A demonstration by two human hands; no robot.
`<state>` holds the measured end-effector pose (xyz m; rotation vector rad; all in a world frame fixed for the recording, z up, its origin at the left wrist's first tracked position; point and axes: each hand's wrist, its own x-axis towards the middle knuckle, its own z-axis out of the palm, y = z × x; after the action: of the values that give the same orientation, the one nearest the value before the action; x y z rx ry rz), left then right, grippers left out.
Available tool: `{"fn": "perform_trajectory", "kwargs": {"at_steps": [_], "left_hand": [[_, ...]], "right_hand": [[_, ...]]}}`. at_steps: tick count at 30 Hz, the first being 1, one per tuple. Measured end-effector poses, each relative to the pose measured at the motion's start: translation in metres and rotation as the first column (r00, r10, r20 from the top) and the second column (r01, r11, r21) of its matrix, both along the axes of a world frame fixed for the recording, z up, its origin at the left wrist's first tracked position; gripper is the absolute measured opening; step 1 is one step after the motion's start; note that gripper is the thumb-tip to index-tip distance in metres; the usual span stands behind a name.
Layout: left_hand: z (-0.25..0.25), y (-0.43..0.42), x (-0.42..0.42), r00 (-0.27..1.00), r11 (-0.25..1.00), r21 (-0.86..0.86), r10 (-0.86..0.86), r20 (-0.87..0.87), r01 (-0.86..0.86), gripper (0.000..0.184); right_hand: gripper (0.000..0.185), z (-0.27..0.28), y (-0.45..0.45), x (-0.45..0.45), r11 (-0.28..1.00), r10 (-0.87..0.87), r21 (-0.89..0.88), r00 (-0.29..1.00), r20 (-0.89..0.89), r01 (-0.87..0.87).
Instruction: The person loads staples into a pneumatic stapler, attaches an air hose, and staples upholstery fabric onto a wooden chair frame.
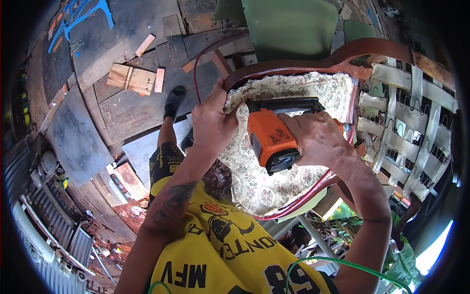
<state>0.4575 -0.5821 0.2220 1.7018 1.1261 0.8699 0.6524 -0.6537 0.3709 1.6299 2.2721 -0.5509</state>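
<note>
The right hand (323, 139) is wrapped around an orange and black tool (274, 139), with its fingers curled over the top. The left hand (214, 117) has a narrow grip on the edge of the flowery cloth (252, 181), right by the curved brown wood rim (293, 65). The tool is over the cloth, near its top part, and its long black bar runs along the far side.

The wood rim goes around the cloth like the edge of a tray, and the cloth lies inside it. The cloth is pale with little flowers, and its edge looks rough and frayed. On the right side, next to the cloth, there is a part with pale straps (418, 93) that go over and under each other. Bendy metal wires (443, 120) sit in among the straps.

A green sheet (291, 29) is just past the wood rim. A thin red hose (197, 73) curves down near the left hand. On the floor boards (132, 115) there are a flat piece of wood (131, 78) and two small wood bits close to it. A blue thing (81, 19) lies far off on the left. A foot in a dark sandal (175, 98) is on the boards. A green cord (342, 263) crosses low down, by the yellow shirt (220, 245).
</note>
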Motion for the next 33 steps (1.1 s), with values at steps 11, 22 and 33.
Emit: {"fn": "perform_trajectory", "kwargs": {"at_steps": [11, 22, 33], "left_hand": [[0.0, -0.001, -0.001, 1.0, 1.0, -0.009, 0.01, -0.018, -0.011, 0.046], [0.001, -0.041, -0.027, 0.971, 0.821, 0.533, -0.104, -0.214, 0.206, 0.016], [0.009, -0.037, -0.038, 0.91, 0.693, 0.593, -0.262, -0.322, 0.41, 0.009]], "right_hand": [[0.062, -0.002, 0.008, -0.003, 0.996, 0.017, -0.088, 0.995, 0.1, -0.008], [0.091, 0.022, -0.077, -0.011, 0.948, -0.31, 0.066, 0.95, -0.031, 0.311], [0.039, 0.035, -0.182, -0.037, 0.614, -0.787, -0.189, 0.578, -0.216, 0.766]]}}
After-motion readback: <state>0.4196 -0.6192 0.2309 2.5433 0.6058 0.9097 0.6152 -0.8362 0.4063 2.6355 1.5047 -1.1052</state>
